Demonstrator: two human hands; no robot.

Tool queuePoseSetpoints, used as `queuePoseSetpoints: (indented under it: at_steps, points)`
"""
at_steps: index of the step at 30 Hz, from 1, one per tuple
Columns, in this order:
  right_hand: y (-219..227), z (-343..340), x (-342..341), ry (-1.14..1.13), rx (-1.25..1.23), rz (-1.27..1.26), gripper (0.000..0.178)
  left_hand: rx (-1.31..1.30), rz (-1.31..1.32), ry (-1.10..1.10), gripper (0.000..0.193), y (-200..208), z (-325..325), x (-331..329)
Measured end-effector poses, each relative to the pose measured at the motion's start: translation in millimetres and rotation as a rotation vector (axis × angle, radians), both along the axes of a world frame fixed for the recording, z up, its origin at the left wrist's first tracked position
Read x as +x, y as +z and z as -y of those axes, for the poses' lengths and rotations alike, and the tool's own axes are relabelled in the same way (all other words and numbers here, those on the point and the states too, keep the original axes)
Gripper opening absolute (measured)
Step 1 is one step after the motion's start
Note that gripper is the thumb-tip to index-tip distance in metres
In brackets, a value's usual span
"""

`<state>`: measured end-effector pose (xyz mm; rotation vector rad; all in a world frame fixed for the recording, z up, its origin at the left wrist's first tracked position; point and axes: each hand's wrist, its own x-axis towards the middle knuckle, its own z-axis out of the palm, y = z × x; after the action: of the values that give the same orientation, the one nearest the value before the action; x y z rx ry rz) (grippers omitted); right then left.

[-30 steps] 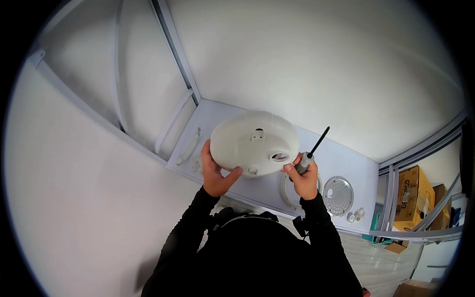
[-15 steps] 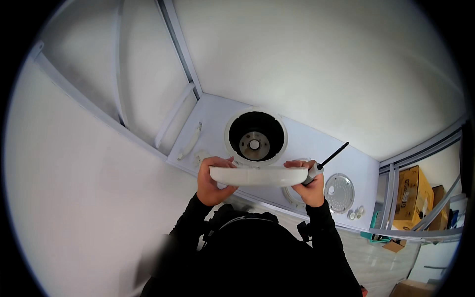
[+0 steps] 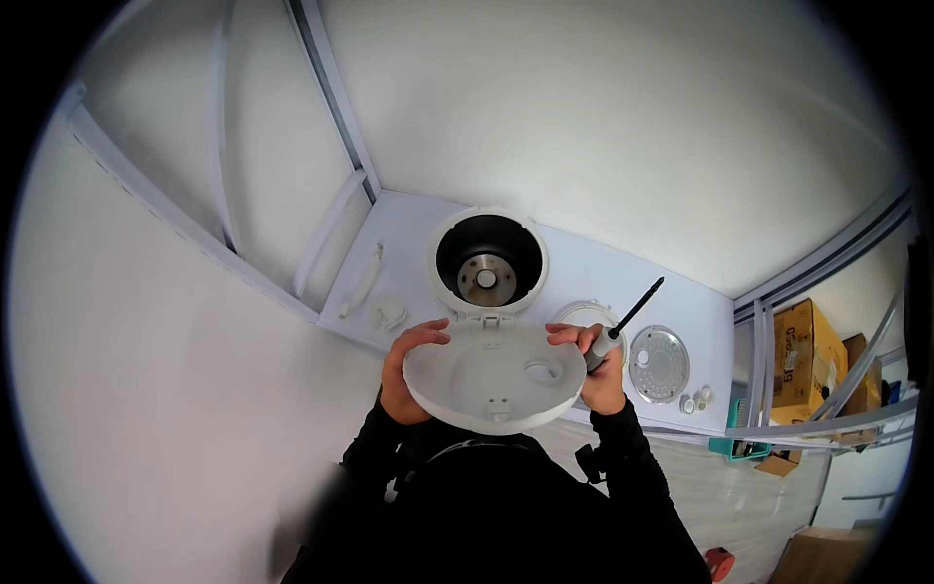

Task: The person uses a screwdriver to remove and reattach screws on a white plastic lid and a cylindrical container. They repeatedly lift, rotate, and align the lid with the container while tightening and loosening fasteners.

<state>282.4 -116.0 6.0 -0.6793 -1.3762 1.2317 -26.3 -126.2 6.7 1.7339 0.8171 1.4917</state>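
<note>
A white domed lid (image 3: 467, 375), which looks like a rice cooker's, is held between both hands, its hollow inner side facing up toward me. My left hand (image 3: 402, 375) is closed round its left edge. My right hand (image 3: 607, 382) grips the right edge and also keeps a screwdriver (image 3: 600, 350) with a grey handle, its black shaft pointing up and away to the right. Just beyond the lid stands the round white cooker body (image 3: 486, 237), open-topped, with a dark inner wall and a metal plate at the bottom. The lid's far edge meets the body's near hinge area; whether they are joined I cannot tell.
On the white table (image 3: 574, 258) lie a curved white strip (image 3: 362, 284) and a small white part (image 3: 391, 312) at left. To the right are a white ring (image 3: 584, 311), partly covered, a perforated metal disc (image 3: 659, 365) and small white caps (image 3: 696, 400). Cardboard boxes (image 3: 808, 360) stand beyond the frame.
The lid has tipped from edge-on to showing its hollow inner side, its near edge now closer to me. Both hands have turned with it, and the screwdriver remains in the right hand.
</note>
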Motion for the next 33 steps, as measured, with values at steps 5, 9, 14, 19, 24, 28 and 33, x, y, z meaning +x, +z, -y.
queuePoseSetpoints:
  at_steps: [5,9,14,19,24,28,33]
  points:
    - [6.9,20.1,-12.3,-0.056,-0.012,-0.014,0.042,0.058,-0.011,-0.052,0.072,-13.0,1.3,-13.0]
    - [2.4,40.1,-21.7,-0.071,-0.027,-0.029,0.041,0.045,-0.039,-0.074,0.069,-8.2,19.1,-26.5]
    - [3.3,52.3,-52.0,-0.092,0.044,0.09,0.039,-0.057,-0.161,0.097,0.067,-25.9,41.6,-53.9]
    - [13.3,72.2,-89.9,-0.125,0.181,0.242,0.037,-0.255,-0.092,0.123,0.086,-47.0,69.8,-81.4]
    - [5.7,89.5,-122.0,-0.231,0.273,0.453,0.029,-0.64,0.364,-0.225,0.093,-41.1,107.3,-120.2]
    - [-7.5,104.7,-141.1,-0.256,0.456,0.611,0.03,-0.69,0.737,-0.448,0.092,-16.9,143.1,-137.0]
    - [-20.3,119.2,-157.0,-0.133,0.688,0.688,0.032,-0.639,0.464,0.018,0.076,-32.0,155.5,-136.4]
